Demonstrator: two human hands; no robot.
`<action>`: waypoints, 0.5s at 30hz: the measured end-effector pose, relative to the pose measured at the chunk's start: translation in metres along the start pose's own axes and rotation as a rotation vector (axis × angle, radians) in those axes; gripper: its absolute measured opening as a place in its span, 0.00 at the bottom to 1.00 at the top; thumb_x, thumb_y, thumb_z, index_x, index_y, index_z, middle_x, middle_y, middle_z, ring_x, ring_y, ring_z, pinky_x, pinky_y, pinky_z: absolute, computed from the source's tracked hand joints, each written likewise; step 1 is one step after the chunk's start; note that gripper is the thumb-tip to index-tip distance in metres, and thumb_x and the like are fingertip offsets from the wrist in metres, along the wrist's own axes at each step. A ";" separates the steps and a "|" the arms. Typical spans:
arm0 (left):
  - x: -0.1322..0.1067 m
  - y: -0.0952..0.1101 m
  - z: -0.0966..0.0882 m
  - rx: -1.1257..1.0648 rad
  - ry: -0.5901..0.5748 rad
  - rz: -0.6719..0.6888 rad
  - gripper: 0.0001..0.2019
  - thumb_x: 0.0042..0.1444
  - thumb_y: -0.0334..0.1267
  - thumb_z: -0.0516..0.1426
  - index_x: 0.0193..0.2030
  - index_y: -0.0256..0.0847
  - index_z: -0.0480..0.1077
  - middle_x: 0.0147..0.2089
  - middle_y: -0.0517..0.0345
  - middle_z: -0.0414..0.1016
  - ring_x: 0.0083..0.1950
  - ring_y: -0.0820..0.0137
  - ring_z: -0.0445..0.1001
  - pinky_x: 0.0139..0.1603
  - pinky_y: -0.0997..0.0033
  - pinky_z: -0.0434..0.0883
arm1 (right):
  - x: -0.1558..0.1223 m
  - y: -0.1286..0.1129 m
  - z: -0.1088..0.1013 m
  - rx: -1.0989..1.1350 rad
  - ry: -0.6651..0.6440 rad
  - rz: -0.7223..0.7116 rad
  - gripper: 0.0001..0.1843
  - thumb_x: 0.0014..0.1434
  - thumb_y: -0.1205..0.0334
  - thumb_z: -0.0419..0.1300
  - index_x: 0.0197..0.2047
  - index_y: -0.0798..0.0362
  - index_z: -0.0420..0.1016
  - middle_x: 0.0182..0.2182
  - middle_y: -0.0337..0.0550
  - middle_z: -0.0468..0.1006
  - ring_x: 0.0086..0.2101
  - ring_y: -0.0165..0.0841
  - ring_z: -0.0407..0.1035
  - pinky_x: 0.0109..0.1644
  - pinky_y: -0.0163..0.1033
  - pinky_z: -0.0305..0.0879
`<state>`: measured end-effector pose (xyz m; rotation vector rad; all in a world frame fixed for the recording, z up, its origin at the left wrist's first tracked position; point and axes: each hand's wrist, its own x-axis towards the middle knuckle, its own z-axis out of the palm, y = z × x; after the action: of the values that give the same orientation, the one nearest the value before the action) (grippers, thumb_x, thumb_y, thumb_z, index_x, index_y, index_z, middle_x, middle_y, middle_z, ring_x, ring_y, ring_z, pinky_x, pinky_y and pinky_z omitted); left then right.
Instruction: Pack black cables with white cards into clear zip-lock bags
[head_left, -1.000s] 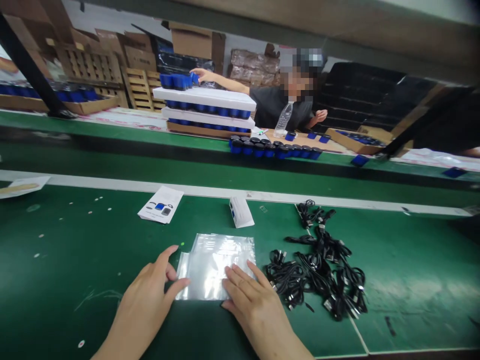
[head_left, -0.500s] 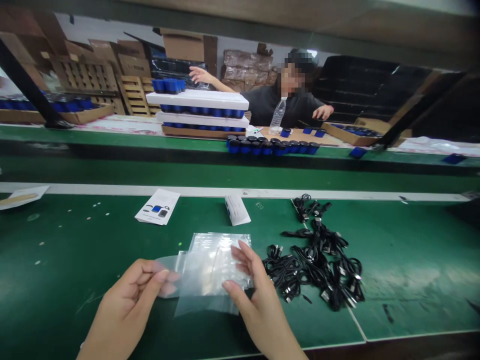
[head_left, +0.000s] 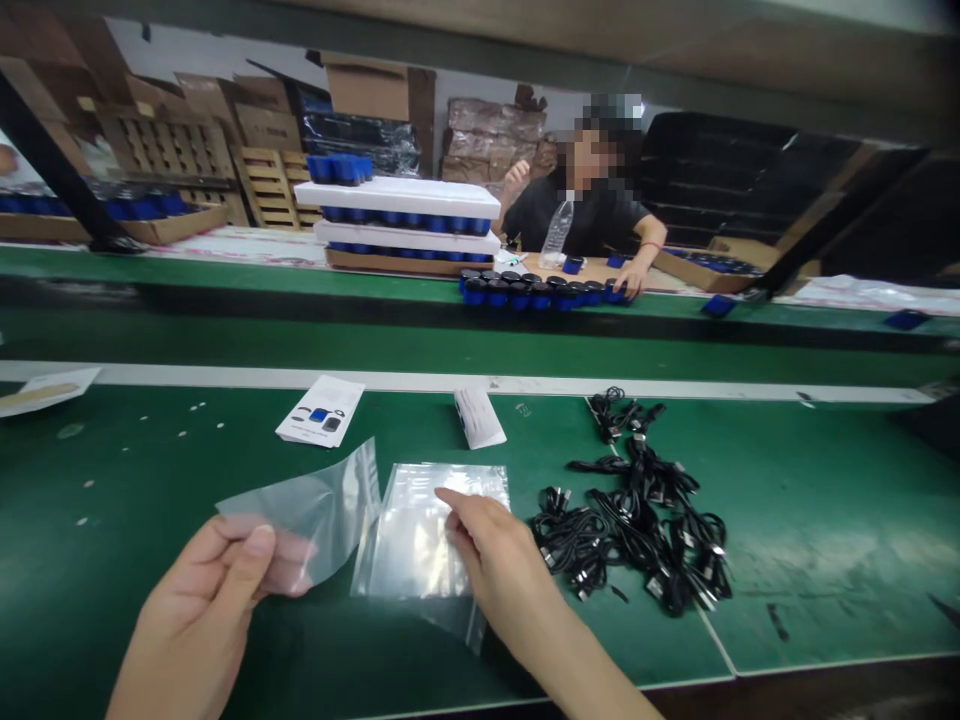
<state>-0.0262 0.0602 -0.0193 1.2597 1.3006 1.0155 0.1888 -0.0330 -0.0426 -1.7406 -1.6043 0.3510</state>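
Note:
Between the thumb and fingers of my left hand [head_left: 214, 580] is one clear plastic bag [head_left: 330, 515], raised off the table and tilted. A flat stack of clear zip bags [head_left: 416, 530] lies on the green tabletop, its surface shining with reflected light. Over the right side of this stack is my right hand [head_left: 495, 555], back upward, index finger stretched out and nothing visible held. Whether its fingertips touch the top bag, I cannot tell. Close by on the right lies a heap of coiled black USB cables [head_left: 577, 540].
Folded leaflets [head_left: 322, 412] and another folded paper [head_left: 480, 418] lie beyond the bags. A ledge carries rows of blue-and-black items [head_left: 525, 292], stacked trays [head_left: 405, 205] and a plastic bottle [head_left: 556, 232]. A person [head_left: 581, 190] sits behind it, one hand on the row.
My left hand has drawn one bag leftward, off the stack. My right hand has turned palm down over the pile. The person opposite has lowered a hand onto the row of blue items.

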 end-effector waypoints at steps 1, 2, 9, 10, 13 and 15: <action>0.000 -0.001 -0.001 -0.070 -0.042 -0.050 0.21 0.37 0.56 0.66 0.29 0.44 0.67 0.22 0.68 0.75 0.22 0.73 0.72 0.28 0.76 0.75 | 0.006 -0.001 -0.005 -0.013 0.011 0.011 0.23 0.56 0.78 0.50 0.52 0.55 0.71 0.37 0.50 0.77 0.39 0.41 0.70 0.45 0.48 0.68; 0.000 -0.002 0.000 -0.124 -0.091 -0.095 0.21 0.36 0.55 0.67 0.28 0.44 0.67 0.21 0.68 0.74 0.22 0.75 0.71 0.27 0.78 0.74 | 0.011 -0.003 -0.009 -0.030 0.030 0.019 0.21 0.57 0.77 0.50 0.51 0.56 0.72 0.40 0.52 0.77 0.42 0.43 0.69 0.47 0.50 0.67; -0.017 -0.006 0.007 -0.218 -0.389 -0.236 0.15 0.51 0.52 0.60 0.26 0.43 0.69 0.21 0.67 0.70 0.22 0.77 0.67 0.26 0.81 0.69 | 0.004 -0.027 -0.014 0.881 -0.136 0.410 0.25 0.54 0.58 0.63 0.54 0.49 0.65 0.47 0.49 0.75 0.43 0.37 0.71 0.46 0.44 0.67; -0.020 -0.006 0.009 -0.215 -0.398 -0.248 0.15 0.51 0.52 0.60 0.26 0.44 0.70 0.21 0.67 0.71 0.22 0.77 0.67 0.26 0.81 0.69 | 0.002 -0.029 -0.011 1.026 -0.163 0.468 0.27 0.50 0.57 0.66 0.53 0.50 0.66 0.44 0.48 0.76 0.43 0.36 0.71 0.45 0.43 0.67; -0.024 -0.006 0.011 -0.176 -0.401 -0.270 0.16 0.48 0.54 0.62 0.26 0.43 0.71 0.21 0.66 0.71 0.22 0.76 0.67 0.24 0.80 0.69 | 0.001 -0.032 -0.004 1.203 -0.118 0.567 0.31 0.43 0.56 0.72 0.50 0.52 0.68 0.34 0.41 0.78 0.36 0.32 0.72 0.40 0.37 0.65; -0.022 -0.008 0.010 -0.136 -0.367 -0.261 0.17 0.46 0.55 0.62 0.26 0.42 0.71 0.20 0.66 0.72 0.22 0.76 0.68 0.24 0.79 0.69 | 0.002 -0.031 -0.001 1.215 -0.067 0.570 0.28 0.42 0.58 0.73 0.45 0.53 0.70 0.26 0.34 0.75 0.28 0.27 0.70 0.35 0.33 0.62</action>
<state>-0.0184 0.0365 -0.0258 1.0785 1.0582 0.6409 0.1665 -0.0327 -0.0210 -1.1176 -0.5631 1.3279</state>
